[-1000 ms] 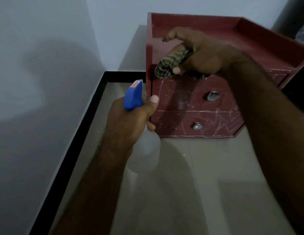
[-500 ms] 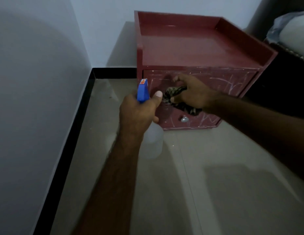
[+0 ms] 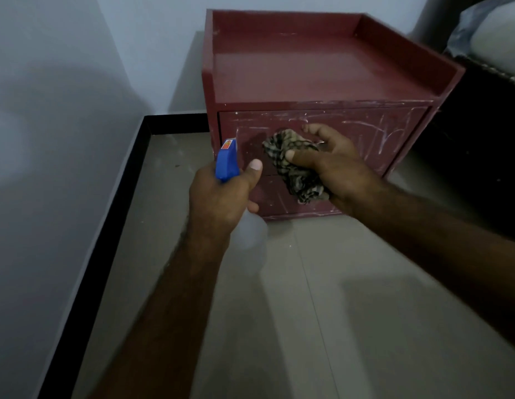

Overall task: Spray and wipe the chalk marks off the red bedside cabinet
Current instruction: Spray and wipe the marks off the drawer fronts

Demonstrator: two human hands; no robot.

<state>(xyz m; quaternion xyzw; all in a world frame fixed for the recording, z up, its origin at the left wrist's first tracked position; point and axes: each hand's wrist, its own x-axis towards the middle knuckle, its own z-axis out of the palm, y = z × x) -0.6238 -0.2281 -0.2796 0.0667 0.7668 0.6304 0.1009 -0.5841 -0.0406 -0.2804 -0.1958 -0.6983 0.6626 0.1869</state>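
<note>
Down on the pale tiled floor (image 3: 351,298), the red wooden bedside cabinet (image 3: 308,70) stands in a corner against the white wall (image 3: 49,139), its two drawer fronts scribbled with white chalk marks (image 3: 385,133). The right hand (image 3: 337,168) grips a crumpled brown checked cloth (image 3: 293,165), thumb pinching it and fingers curled behind, pressing it to the upper drawer front. The left hand (image 3: 221,197) is wrapped around a translucent plastic spray bottle with a blue trigger head (image 3: 227,162), nozzle aimed at the cabinet's front left edge, thumb raised alongside.
</note>
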